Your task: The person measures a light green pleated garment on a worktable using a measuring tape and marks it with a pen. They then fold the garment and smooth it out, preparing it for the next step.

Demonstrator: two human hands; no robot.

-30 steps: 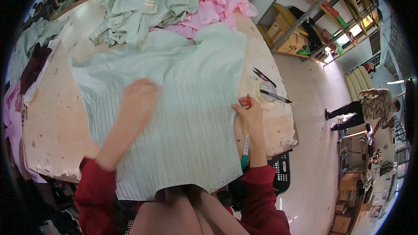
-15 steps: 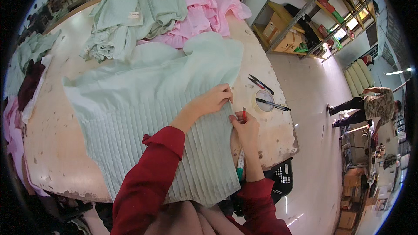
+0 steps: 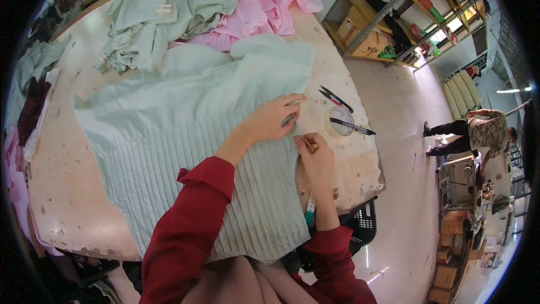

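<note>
A pale green pleated fabric panel (image 3: 202,129) lies spread over the table in front of me, its narrow pleats running toward my body. My left hand (image 3: 274,117) rests on its right side, thumb and fingers closed on the cloth edge with one finger stretched out. Just nearer and to the right, my right hand (image 3: 315,155) is closed at the same edge. A slim brownish, stick-like thing (image 3: 309,145) shows between its fingers, too small to name surely. Beside my right forearm lies a white and green tape measure (image 3: 310,211), partly hidden.
Right of the cloth are thread snips (image 3: 336,99), a tape roll (image 3: 340,121) and a black pen (image 3: 353,126) across it. Green garments (image 3: 169,5) and pink cloth (image 3: 267,8) are heaped at the back. A black basket (image 3: 364,222) stands below the right edge. Another person (image 3: 486,132) stands farther right.
My left hand has shifted slightly up and its finger has stretched out. My right hand has turned a little; the red tip seen before now shows as a brownish stick lying lower.
</note>
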